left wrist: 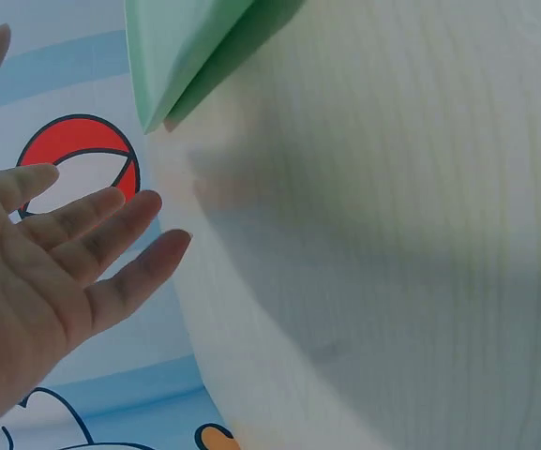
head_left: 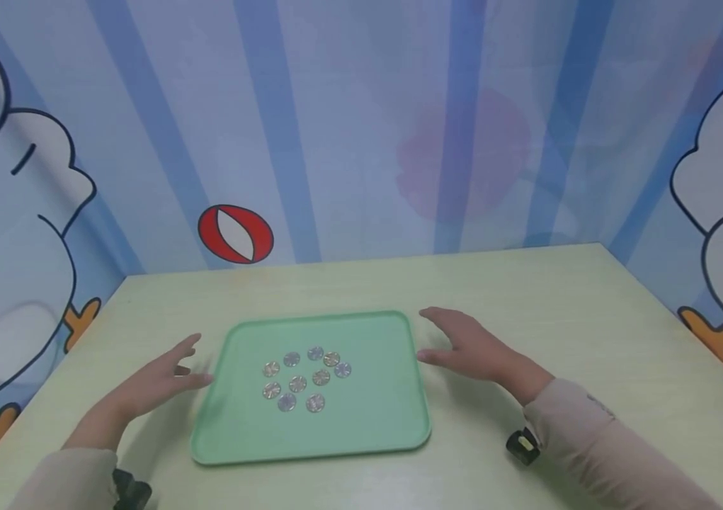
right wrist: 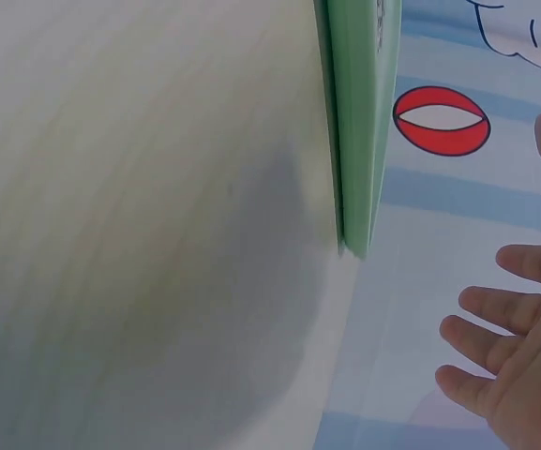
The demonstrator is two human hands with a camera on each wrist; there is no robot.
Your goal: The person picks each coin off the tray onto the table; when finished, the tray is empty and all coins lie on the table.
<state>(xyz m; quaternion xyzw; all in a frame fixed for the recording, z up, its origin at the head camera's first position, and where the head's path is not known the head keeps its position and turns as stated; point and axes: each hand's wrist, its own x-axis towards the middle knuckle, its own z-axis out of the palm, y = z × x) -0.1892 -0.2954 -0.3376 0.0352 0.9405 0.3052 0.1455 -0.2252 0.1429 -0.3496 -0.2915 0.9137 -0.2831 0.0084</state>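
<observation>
Discs [head_left: 297,384]: round, shiny
Tray [head_left: 374,418]: smooth, inside far edge of tabletop [head_left: 527,283]
Left fingers [left wrist: 139,281]: spread, empty
Right fingers [right wrist: 481,342]: spread, empty

Your head view looks forward and down from above, taking in the whole green tray [head_left: 380,414]. Your wrist views look from low and close, turned sideways toward the backdrop [head_left: 361,142] — exact tilt is hard to judge — both sharing the printed ball [head_left: 236,234].
</observation>
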